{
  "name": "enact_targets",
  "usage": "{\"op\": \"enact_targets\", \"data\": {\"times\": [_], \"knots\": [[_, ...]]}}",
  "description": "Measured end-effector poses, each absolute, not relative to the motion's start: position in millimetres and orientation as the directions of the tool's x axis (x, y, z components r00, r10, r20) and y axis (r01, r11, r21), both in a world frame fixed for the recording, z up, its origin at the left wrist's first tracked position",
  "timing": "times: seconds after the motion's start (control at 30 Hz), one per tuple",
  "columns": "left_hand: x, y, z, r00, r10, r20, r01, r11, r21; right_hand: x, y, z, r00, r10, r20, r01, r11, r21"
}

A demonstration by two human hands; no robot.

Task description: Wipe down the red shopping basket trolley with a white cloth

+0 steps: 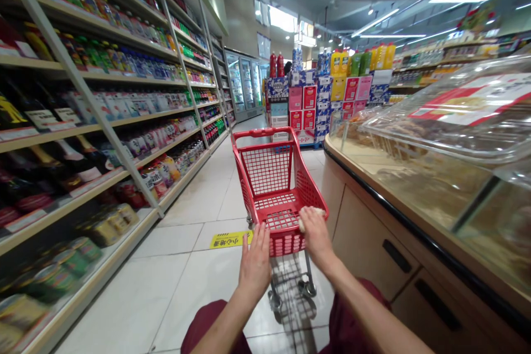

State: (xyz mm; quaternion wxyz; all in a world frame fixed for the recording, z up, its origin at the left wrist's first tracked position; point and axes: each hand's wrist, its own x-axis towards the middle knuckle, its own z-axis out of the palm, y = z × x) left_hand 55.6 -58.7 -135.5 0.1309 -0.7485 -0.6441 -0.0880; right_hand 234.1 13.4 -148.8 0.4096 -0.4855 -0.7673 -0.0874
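Note:
A red plastic shopping cart (277, 199) stands in front of me on the aisle floor, and its basket shows nothing inside. My left hand (255, 265) lies with fingers stretched out against the near left corner of the cart's rim. At the near right corner, my right hand (315, 232) grips a small whitish cloth (317, 211) and presses it on the rim. Part of the cloth is hidden under the fingers. Below the basket show the grey metal legs and the casters (307, 287).
Shelves of bottles and cans (136, 105) line the left side. A wooden counter (369, 221) with clear-lidded food packs stands close on the right. Farther ahead are stacked drink cartons (302, 105) and glass-door fridges (244, 80). A yellow floor sticker (230, 239) lies left of the cart.

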Motion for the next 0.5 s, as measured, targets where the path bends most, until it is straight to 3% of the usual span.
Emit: {"op": "enact_targets", "data": {"times": [0.13, 0.33, 0.5], "knots": [[55, -59, -135, 0.172, 0.936, 0.308, 0.984, -0.148, -0.101, 214, 1, -148, -0.408, 0.589, 0.697, 0.707, 0.688, -0.167], [60, -59, -134, 0.160, 0.945, 0.285, 0.987, -0.144, -0.075, 252, 16, -142, -0.061, 0.720, 0.692, 0.866, 0.382, -0.322], [59, -59, -136, 0.160, 0.938, 0.307, 0.987, -0.145, -0.071, 223, 0, -146, -0.368, 0.607, 0.704, 0.719, 0.666, -0.198]]}}
